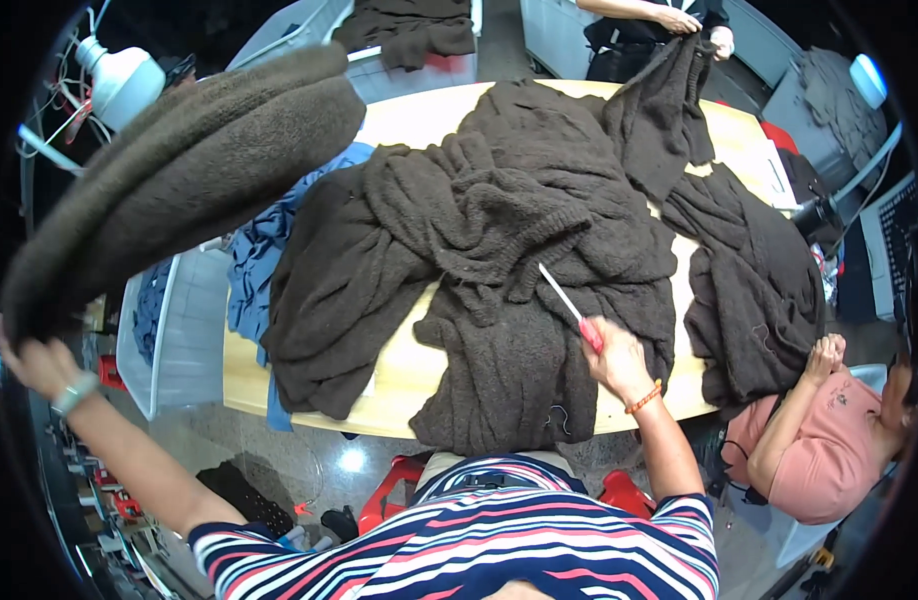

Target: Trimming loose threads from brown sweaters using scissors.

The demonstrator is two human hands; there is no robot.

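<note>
Two hands of yours show in the head view. Your left hand (41, 362) is flung out wide to the left at the end of a raised arm, its fingers closed on the end of a folded brown knit garment (194, 165) that arcs up and over the left side, well clear of the surface (404, 365). Your right hand (616, 358) rests on the heap of brown sweaters (499, 260) in front of you, fingers wrapped round the red handle of a thin white-shafted tool (569, 305) whose tip points up-left into the knit. That heap covers most of the pale wooden surface, with a blue cloth (254, 260) lying under its left edge. Beside the surface on the left stands a white bin (184, 330). At the lower right, a person in a pink top (829, 440) sits touching another brown garment (754, 290). At the far edge, someone else's hands (694, 25) hold up one more brown piece.
</note>
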